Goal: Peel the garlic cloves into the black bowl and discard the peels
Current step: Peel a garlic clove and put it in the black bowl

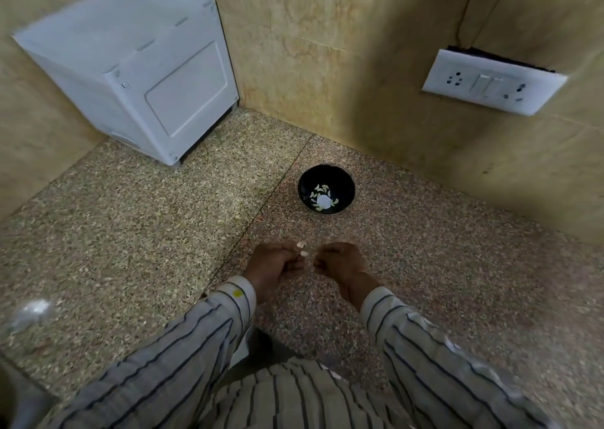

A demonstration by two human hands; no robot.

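I am pinching a garlic clove [303, 252] between the fingers [295, 258] of both hands; the black bowl [326, 193] is sitting beyond them. Loose peel may be dropping onto the tabletop [130, 232].

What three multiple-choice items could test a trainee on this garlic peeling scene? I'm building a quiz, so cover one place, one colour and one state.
1. Where is the bowl?
A. Beyond the hands
B. On the white appliance
C. In the person's lap

2. The bowl's colour?
A. Red
B. Black
C. Yellow

3. What are the hands doing?
A. Lying flat
B. Gripping the bowl
C. Pinching a garlic clove

Answers: A, it stands on the counter past them; B, its wall is black; C, left hand and right hand meet at the clove.
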